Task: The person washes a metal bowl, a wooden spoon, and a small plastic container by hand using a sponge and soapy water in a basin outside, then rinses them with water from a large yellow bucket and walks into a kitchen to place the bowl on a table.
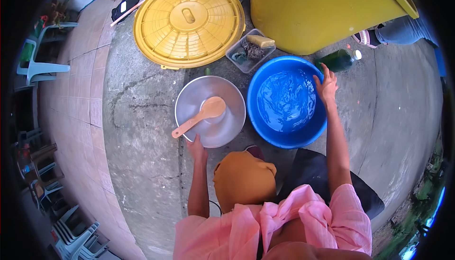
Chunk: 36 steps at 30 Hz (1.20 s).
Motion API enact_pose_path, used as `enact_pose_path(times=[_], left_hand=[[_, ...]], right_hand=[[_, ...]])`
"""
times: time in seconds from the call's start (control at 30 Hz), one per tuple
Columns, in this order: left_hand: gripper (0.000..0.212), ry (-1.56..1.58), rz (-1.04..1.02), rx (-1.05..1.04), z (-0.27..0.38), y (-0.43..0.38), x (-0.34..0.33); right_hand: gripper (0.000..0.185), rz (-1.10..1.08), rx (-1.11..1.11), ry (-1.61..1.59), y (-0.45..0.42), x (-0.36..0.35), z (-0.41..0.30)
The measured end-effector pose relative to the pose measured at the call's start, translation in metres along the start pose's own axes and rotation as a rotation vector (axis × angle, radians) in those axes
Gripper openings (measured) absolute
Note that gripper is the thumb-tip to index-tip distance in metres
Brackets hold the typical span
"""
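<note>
My left hand holds the near rim of a round aluminium basin, its thumb over the edge. A wooden rice paddle lies in that basin, with its handle across the left rim. To the right is a blue plastic basin of rippling water. My right hand grips this basin's right rim, thumb on the inner side. Just beyond those fingers, a bottle of dark green liquid with a white cap lies on its side.
A clear plastic tub holds a yellow sponge and scouring pads. Behind stand a yellow lid and a large yellow bin. Another person's leg shows at right. Plastic chairs line the left side.
</note>
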<state>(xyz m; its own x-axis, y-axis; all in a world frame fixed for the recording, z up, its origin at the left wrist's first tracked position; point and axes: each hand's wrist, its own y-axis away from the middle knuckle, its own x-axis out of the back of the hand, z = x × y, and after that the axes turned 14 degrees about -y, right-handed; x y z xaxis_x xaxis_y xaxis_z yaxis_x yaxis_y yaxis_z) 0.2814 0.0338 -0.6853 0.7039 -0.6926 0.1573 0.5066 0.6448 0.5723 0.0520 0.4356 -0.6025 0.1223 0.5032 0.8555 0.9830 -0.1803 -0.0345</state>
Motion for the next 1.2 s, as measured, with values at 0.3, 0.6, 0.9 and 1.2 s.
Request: enact_pose_path(times=[0.3,0.6,0.9,1.2], left_hand=[[0.062,0.184,-0.838,0.478,-0.017,0.05,-0.066],[0.063,-0.127,-0.952,-0.027,0.015,0.064,-0.154],[0.045,-0.003,-0.936,-0.005,0.078,0.068,-0.16],[0.05,0.308,-0.543,0.188,0.067,-0.029,-0.16]], right_hand=[[0.035,-0.116,-0.387,-0.792,0.107,-0.005,0.13],[0.048,-0.025,-0.553,-1.402,0.104,0.043,0.104],[0.053,0.056,-0.279,-1.326,0.089,0.138,-0.041],[0.055,0.003,-0.027,-1.296,0.081,0.106,-0.151]])
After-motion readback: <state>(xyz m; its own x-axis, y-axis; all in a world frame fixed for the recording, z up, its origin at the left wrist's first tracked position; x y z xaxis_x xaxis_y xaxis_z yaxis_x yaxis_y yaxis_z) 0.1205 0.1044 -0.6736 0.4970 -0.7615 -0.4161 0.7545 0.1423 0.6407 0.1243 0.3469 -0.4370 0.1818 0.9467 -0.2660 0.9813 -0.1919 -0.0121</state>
